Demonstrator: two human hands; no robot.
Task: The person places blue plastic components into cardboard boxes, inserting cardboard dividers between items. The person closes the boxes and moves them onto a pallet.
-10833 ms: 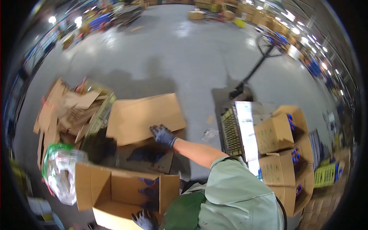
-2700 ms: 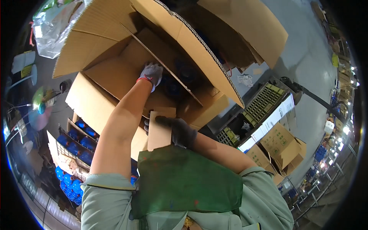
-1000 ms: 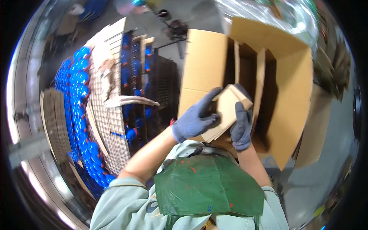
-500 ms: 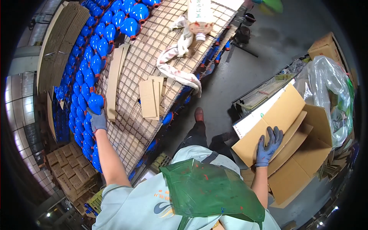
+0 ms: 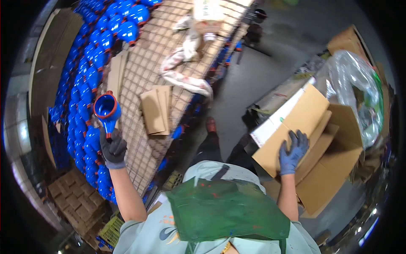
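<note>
A glossy blue funnel-shaped piece (image 5: 110, 122) with a red rim is held by its narrow end in my gloved left hand (image 5: 113, 149). Its wide mouth faces up, and the fingers are closed round the stem. Beside that hand lie rows of similar blue pieces (image 5: 96, 76) on a wire-mesh rack (image 5: 144, 46). My gloved right hand (image 5: 292, 152) rests with fingers spread on a flap of an open cardboard box (image 5: 336, 175). More cardboard shows inside the box; the bottom is hidden.
Cardboard strips (image 5: 155, 109), a stained white cloth (image 5: 182, 76) and an upturned plastic bottle (image 5: 207, 19) lie on the mesh. A clear plastic bag (image 5: 353, 80) stands behind the box. Stacked brown cartons (image 5: 76, 194) and a yellow-green crate (image 5: 111, 232) are at lower left.
My left hand has lifted a blue funnel-shaped piece off the rows and turned it mouth upward. My right hand stays on the box flap. The view has shifted slightly.
</note>
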